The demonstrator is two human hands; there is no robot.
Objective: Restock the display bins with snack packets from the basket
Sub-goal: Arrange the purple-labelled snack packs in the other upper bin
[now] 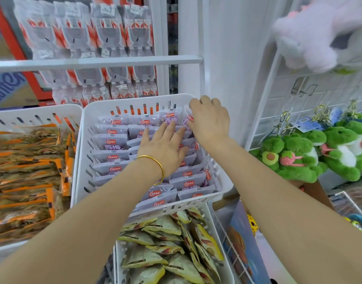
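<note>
A white slotted display bin (85, 152) in the middle holds rows of pale purple snack packets (112, 145) with red logos. My left hand (164, 147), a gold bangle on its wrist, lies flat with fingers spread on the packets in the bin's middle row. My right hand (209, 119) is at the bin's far right corner, fingers curled down onto an upright purple packet (188, 117) against the wall. I cannot tell whether it grips that packet. No basket is in view.
A bin of orange-striped packets (24, 177) stands to the left. A lower bin of yellow-green packets (165, 249) sits below. Bottled drink packs (84, 37) are stacked behind a white rail. Green plush keychains (311, 158) hang on a wire grid at right.
</note>
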